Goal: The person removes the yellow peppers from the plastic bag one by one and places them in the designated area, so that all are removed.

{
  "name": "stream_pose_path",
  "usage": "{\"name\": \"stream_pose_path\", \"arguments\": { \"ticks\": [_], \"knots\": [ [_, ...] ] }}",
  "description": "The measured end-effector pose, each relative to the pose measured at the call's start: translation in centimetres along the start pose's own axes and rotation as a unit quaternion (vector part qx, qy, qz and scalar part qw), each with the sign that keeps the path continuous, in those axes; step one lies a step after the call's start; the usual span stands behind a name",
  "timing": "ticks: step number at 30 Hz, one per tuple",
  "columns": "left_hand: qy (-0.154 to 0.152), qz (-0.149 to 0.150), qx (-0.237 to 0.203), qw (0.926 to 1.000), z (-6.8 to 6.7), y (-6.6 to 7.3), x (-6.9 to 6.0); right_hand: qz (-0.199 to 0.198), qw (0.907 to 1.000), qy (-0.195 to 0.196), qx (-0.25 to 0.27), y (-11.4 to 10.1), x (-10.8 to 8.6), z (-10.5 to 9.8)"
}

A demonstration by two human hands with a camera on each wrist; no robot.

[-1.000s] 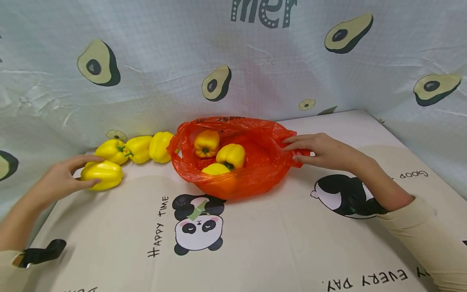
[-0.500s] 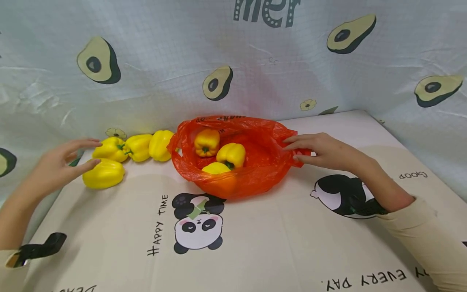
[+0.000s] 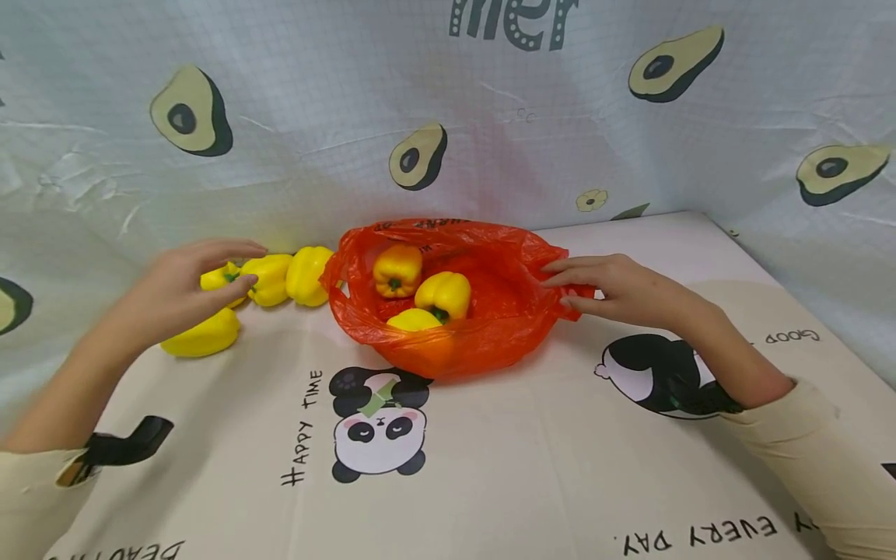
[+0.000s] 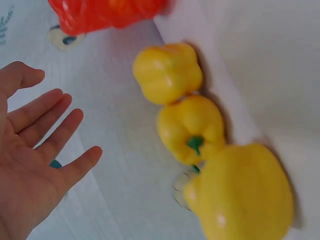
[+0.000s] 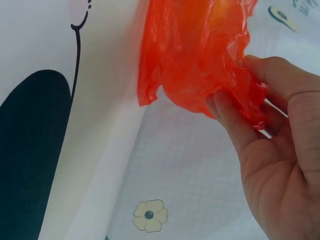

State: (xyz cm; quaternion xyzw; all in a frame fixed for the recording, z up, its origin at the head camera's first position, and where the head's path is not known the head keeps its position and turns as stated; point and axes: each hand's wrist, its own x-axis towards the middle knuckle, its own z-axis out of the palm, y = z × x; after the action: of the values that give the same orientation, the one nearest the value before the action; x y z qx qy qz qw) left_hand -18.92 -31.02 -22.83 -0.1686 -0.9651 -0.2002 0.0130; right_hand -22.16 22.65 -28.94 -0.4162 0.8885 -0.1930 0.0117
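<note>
My left hand (image 3: pixel 183 289) hovers over the left group of yellow bell peppers, fingers spread and holding nothing. Beneath it lies the nearest bell pepper (image 3: pixel 204 336), partly covered by the hand. Behind, a row includes a middle bell pepper (image 3: pixel 269 280) and one beside the bag (image 3: pixel 308 277). The red plastic bag (image 3: pixel 483 346) lies with its mouth wide, facing me. Inside it are a rear bell pepper (image 3: pixel 397 271), a middle one (image 3: pixel 444 295) and a front one, partly hidden. My right hand (image 5: pixel 272 150) pinches the bag's right edge between thumb and fingers.
A pale cloth printed with a panda (image 3: pixel 380 439) and lettering covers the table. Behind rises a hanging sheet with avocado prints (image 3: pixel 418 157), close to the row of peppers and the bag. A black strap (image 3: pixel 133 443) sits at the left wrist.
My left hand has let go of the nearest bell pepper, lifted, and moved right and away from me over the row. The right hand stays at the bag's edge.
</note>
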Motion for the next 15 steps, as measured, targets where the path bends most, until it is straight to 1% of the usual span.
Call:
{"name": "stream_pose_path", "arguments": {
  "ticks": [8, 12, 15],
  "knots": [
    [-0.026, 0.059, 0.014, 0.9978, -0.5, 4.9, 1.4, -0.006, 1.0, 0.001, -0.005, -0.3, 0.2, -0.2],
    [-0.045, 0.086, 0.019, 0.9951, -0.4, 7.1, 2.6, -0.003, 1.0, -0.001, -0.004, -0.4, 0.1, -0.2],
    [-0.064, 0.107, 0.016, 0.992, -0.1, 8.5, 3.6, -0.001, 1.0, -0.003, -0.003, -0.5, -0.1, -0.3]
  ]
}}
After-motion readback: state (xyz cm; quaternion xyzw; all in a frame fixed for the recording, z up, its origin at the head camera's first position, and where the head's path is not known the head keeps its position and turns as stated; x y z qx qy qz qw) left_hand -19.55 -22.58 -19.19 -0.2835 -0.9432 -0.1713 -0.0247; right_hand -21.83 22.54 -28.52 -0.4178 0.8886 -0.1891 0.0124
